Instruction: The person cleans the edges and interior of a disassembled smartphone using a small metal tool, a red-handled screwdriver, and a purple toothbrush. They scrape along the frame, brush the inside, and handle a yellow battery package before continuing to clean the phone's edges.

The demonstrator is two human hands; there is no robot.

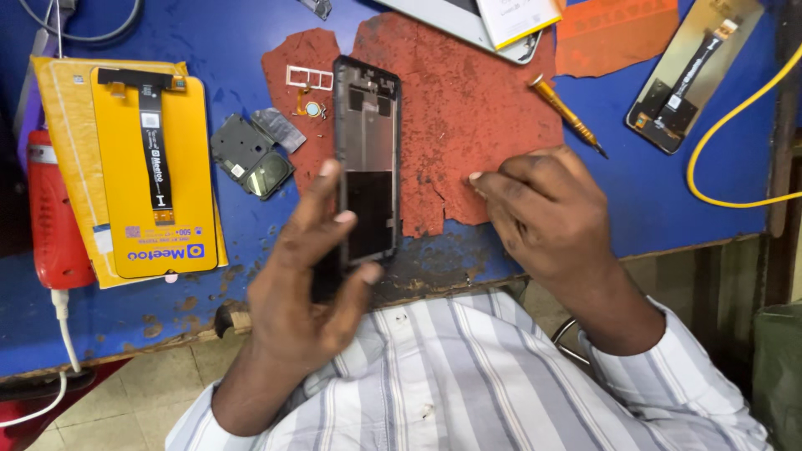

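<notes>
The left hand (305,276) holds a phone frame (368,159) upright on its long axis, thumb under the lower edge, fingers (327,171) along the left side; the frame is dark, its inner face toward the camera, lifted above the red mat (468,108). The right hand (543,213) rests on the mat's lower right edge, fingers curled in with the tips pinched together; whether anything small sits between them I cannot tell. Just beyond that hand lies a screwdriver (570,115) with an orange handle, tip toward the blue bench (660,200). Left of the frame, a SIM tray (309,78) and a small ring part (311,108) lie on the mat; a dark cover (249,156) lies on the bench beside them; further left, a yellow screen pack (150,175) and a red tool (54,213); top right, another screen (689,79) and a yellow cable (735,108).
</notes>
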